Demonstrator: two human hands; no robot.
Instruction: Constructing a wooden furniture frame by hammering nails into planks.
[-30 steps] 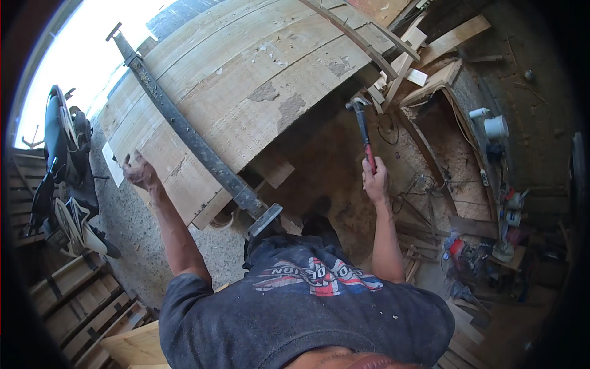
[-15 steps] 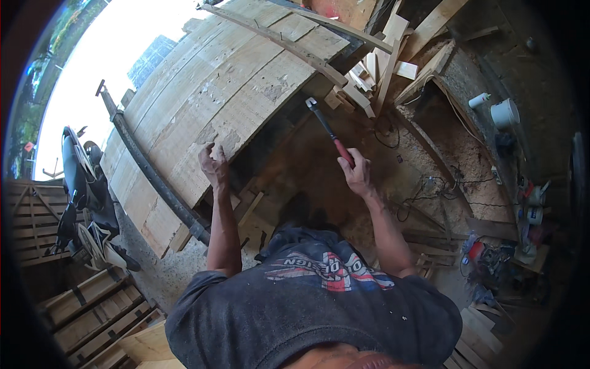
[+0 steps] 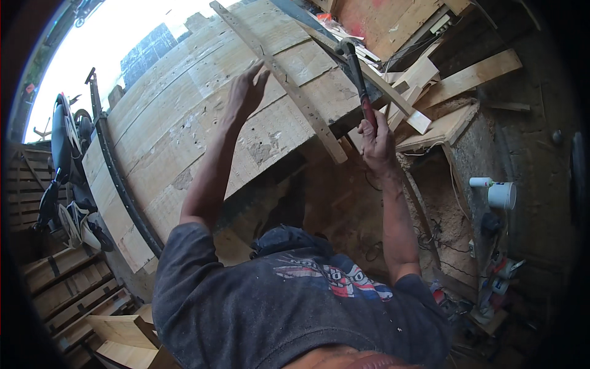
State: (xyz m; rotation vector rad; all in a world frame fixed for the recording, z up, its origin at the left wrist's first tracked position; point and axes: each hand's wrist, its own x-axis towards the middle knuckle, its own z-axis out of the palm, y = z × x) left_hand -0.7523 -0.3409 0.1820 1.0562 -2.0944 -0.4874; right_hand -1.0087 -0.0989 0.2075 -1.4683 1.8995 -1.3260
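Observation:
My right hand (image 3: 378,146) is wrapped round the red grip of a hammer (image 3: 354,71). Its dark shaft points up, with the head above the far right corner of the wooden panel (image 3: 203,117). Over the panel, my left hand (image 3: 246,92) reaches towards a narrow wooden batten (image 3: 301,101) laid across the boards. The left fingers are stretched out with the thumb apart, and I see nothing held in them. A thin nail (image 3: 262,50) stands up from the batten just beyond the fingertips.
A dark metal bar clamp (image 3: 120,178) crosses the panel's left side. Offcuts and planks (image 3: 467,80) lie piled at the right, beside a sawdust-strewn bin (image 3: 452,178). A white bucket (image 3: 502,195) stands further right. Left of the panel is a parked motorbike (image 3: 60,160).
Both hands have moved up and away from me, the left to the batten. The hammer has swung up with my right hand to the panel's far right corner. The view has shifted.

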